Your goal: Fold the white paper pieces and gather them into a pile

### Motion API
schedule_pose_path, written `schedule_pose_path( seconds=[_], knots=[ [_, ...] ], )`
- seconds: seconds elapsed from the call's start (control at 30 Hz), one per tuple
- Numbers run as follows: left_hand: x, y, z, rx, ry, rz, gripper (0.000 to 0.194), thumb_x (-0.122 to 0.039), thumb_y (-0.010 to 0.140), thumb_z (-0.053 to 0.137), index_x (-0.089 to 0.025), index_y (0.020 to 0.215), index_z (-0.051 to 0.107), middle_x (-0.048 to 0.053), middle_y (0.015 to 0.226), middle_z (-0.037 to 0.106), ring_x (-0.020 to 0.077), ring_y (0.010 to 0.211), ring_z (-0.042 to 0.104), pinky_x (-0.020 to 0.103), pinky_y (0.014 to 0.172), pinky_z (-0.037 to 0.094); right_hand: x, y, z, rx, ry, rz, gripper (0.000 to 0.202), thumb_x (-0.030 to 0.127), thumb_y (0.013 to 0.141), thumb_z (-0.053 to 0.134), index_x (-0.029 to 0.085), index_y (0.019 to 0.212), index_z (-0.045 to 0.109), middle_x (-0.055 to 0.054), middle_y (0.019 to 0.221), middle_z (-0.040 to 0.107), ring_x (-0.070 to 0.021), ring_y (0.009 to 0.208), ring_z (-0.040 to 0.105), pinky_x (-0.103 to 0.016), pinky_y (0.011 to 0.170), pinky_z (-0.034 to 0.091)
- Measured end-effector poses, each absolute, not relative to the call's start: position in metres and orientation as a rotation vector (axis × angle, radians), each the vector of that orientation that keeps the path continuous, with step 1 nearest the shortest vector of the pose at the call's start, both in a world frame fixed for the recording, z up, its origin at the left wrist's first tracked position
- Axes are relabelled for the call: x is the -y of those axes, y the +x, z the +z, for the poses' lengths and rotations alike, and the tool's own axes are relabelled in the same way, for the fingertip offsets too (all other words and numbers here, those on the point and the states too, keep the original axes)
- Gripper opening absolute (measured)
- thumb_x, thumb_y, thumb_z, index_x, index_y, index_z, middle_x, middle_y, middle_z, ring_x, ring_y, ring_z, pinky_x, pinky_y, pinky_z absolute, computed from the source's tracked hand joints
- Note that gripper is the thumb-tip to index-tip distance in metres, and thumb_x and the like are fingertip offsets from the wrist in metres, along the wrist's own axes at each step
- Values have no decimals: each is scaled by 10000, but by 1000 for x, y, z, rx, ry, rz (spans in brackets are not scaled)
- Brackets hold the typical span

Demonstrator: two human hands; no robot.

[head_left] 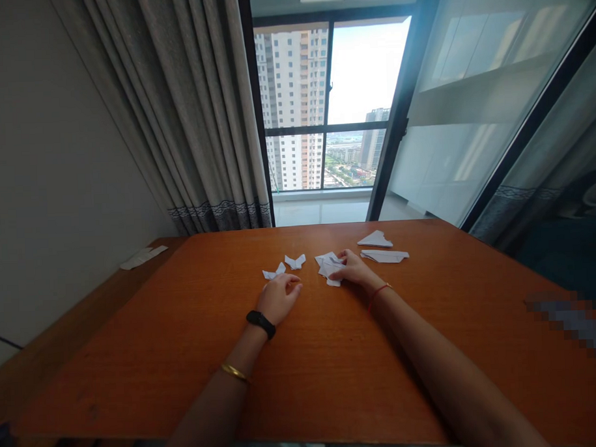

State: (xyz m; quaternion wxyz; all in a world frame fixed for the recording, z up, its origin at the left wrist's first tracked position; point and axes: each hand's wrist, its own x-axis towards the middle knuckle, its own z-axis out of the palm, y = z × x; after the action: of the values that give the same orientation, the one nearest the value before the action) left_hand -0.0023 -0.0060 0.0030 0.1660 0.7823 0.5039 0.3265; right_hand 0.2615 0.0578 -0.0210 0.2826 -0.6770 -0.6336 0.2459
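My right hand (pixel 354 271) is closed on a folded white paper piece (pixel 329 265), thumb over its near side and fingers at its right edge. The piece has several pointed flaps and stays low at the tabletop; whether it is lifted I cannot tell. To the left, my left hand (pixel 280 296) hovers low with loosely curled fingers, thumb a little apart, and nothing visible between them. Just beyond its knuckles lies a small winged paper fold (pixel 275 272), partly hidden by the hand. A second winged paper fold (pixel 295 262) rests between the two hands, slightly farther back.
Two paper planes, one pointed (pixel 375 240) and one long (pixel 384 256), lie beyond my right hand on the orange-brown wooden table (pixel 185 358). A pale flat strip (pixel 143 257) sits on the ledge at left. Behind the table are a curtain (pixel 197 123) and a window.
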Motion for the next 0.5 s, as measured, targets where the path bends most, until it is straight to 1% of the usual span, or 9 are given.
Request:
schedule_pose_path(
  seconds=[0.1,0.17,0.23,0.3,0.37,0.43,0.5],
  knots=[
    [-5,-17,5,-1712,2187,898,228,-338,857,516,-223,988,663,58,1076,662,220,994,589,337,893,448,-60,268,-18,1705,-1846,685,821,346,427,850,131,1150,525,-115,1105,589,-227,939,581,-278,747,462],
    [-12,-27,4,-1883,2170,800,288,-361,854,512,-228,1075,642,81,1195,620,260,1117,529,402,962,404,-61,272,-16,1708,-1878,701,812,351,402,857,122,1124,563,-120,1098,599,-241,953,582,-282,753,464],
    [-17,-35,0,-1965,2145,656,369,-397,865,487,-241,1183,592,97,1340,525,303,1253,419,519,1019,326,-62,274,-15,1717,-1900,716,753,344,407,855,120,1078,599,-111,1068,619,-238,932,594,-275,740,466],
    [-20,-38,-4,-1971,2125,530,387,-426,889,435,-265,1213,572,94,1424,436,331,1337,308,652,1023,216,-61,275,-14,1731,-1911,727,688,329,425,850,118,1039,621,-98,1033,637,-223,891,607,-261,716,466],
    [-20,-37,-6,-1950,2132,465,352,-430,905,403,-287,1153,607,83,1434,426,343,1356,273,730,994,125,-60,275,-13,1749,-1912,734,637,307,440,844,115,1010,634,-81,987,653,-203,838,616,-245,684,464],
    [-18,-34,-6,-1929,2161,462,301,-418,900,423,-288,1047,651,76,1398,471,342,1338,305,744,986,92,-59,275,-11,1764,-1915,722,613,284,443,841,112,996,640,-69,946,659,-191,801,616,-238,656,462],
    [-16,-30,-4,-1914,2193,492,250,-397,881,466,-263,930,671,76,1329,538,330,1282,384,729,1000,98,-57,275,-7,1767,-1924,674,615,276,441,838,110,1000,642,-69,934,654,-200,805,611,-246,655,461]
  ],
)
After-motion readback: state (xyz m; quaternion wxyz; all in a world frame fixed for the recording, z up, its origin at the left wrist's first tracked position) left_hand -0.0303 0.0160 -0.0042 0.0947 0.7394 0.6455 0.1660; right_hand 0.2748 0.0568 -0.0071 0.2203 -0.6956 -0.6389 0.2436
